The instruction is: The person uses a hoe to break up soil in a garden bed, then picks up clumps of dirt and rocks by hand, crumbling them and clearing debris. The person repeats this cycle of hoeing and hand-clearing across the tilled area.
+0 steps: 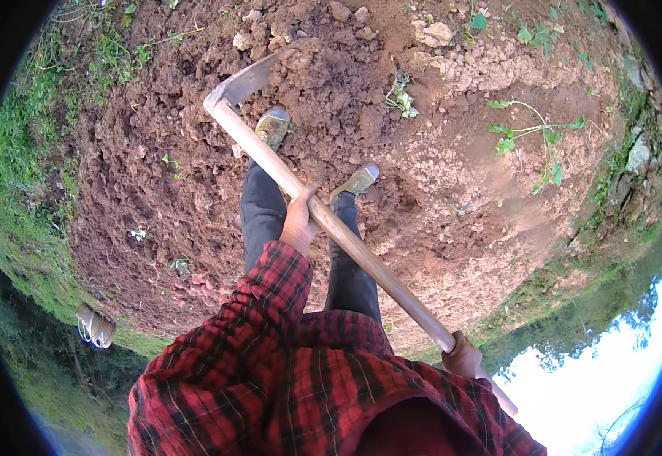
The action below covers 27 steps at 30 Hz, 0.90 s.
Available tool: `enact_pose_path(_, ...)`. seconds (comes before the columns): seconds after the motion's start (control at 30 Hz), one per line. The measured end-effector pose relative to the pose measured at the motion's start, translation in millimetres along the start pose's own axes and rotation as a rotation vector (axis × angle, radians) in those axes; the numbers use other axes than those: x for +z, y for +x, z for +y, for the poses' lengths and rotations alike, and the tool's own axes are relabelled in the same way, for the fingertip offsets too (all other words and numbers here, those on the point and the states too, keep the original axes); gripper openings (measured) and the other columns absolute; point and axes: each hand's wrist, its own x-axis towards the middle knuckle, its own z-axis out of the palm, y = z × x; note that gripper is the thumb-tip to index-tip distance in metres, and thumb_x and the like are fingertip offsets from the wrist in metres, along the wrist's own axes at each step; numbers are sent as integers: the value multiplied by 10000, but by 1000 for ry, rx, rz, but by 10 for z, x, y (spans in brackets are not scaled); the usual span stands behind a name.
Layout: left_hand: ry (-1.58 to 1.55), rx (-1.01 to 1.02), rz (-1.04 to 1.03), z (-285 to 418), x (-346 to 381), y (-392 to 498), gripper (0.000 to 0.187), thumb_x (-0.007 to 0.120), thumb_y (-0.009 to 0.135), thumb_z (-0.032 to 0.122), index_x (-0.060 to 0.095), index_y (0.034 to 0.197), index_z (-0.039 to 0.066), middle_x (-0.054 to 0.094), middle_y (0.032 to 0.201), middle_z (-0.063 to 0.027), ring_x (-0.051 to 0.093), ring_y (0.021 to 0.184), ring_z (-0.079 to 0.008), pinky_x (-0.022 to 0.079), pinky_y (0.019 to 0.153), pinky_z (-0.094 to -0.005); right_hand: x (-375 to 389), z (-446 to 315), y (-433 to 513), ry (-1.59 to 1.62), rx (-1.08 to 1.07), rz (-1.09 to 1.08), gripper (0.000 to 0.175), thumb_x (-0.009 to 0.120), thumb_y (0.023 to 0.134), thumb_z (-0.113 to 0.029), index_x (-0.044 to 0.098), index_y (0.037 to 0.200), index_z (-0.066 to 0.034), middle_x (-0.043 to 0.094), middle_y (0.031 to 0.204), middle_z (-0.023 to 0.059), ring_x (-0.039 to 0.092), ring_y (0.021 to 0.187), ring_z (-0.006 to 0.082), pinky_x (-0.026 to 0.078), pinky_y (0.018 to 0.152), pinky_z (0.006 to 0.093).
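A long-handled hoe lies diagonally across the view, its wooden handle (365, 256) running from upper left to lower right. Around the middle of the handle is my left hand (301, 219), fingers closed on the wood in front of my legs. My right hand (462, 354) grips the handle near its rear end, beside my body at the lower right. The metal hoe blade (251, 80) is at the upper left end, its far edge against or in a mound of loose brown soil (331, 85). It is close to the toe of one shoe (274, 126).
My other shoe (359, 179) stands on the soil right of the handle. An uprooted leafy plant (544, 134) lies at the right, a wilted one (401, 97) near the mound. Pale clods (436, 34) lie at the top. Grass (28, 171) borders the left, stones (639, 154) the right.
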Motion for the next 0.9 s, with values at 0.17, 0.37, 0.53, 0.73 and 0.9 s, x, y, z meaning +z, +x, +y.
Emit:
enact_pose_path(0.17, -56, 133, 48, 681, 82, 256, 163, 592, 816, 158, 453, 814, 72, 493, 666, -55, 523, 635, -199, 475, 673, -371, -910, -511, 603, -78, -247, 70, 230, 635, 658, -126, 545, 869, -106, 597, 661, 115, 593, 581, 306, 474, 541, 395)
enact_pose_path(0.37, -100, 115, 91, 732, -16, 509, 156, 589, 807, 136, 480, 878, 50, 495, 682, -60, 522, 612, -217, 474, 625, -392, -865, -444, 828, -55, -261, 65, 250, 639, 647, -121, 547, 880, -106, 592, 635, 120, 594, 582, 294, 470, 543, 395)
enact_pose_path(0.53, -14, 139, 120, 727, -44, 531, 177, 596, 801, 158, 454, 846, 63, 490, 669, -76, 519, 598, -223, 478, 621, -416, -374, -252, 1002, 150, -343, 28, 234, 634, 656, -147, 554, 873, -111, 606, 664, 124, 603, 616, 304, 477, 561, 398)
enact_pose_path(0.73, 321, 597, 207, 608, 785, -524, 137, 609, 742, 41, 524, 814, -39, 536, 718, -109, 553, 646, -226, 505, 619, -354, 941, 3, 1635, 471, -382, 62, 247, 642, 672, -219, 573, 902, -160, 621, 705, 108, 611, 674, 321, 485, 628, 419)
enact_pose_path(0.9, 516, 1088, -49, 971, 1907, -1948, 116, 593, 756, 70, 539, 833, 2, 550, 711, -104, 555, 707, -219, 466, 732, -363, 287, -663, 2088, 776, -577, 542, 201, 654, 690, -233, 579, 868, -178, 623, 693, 73, 609, 584, 272, 488, 550, 402)
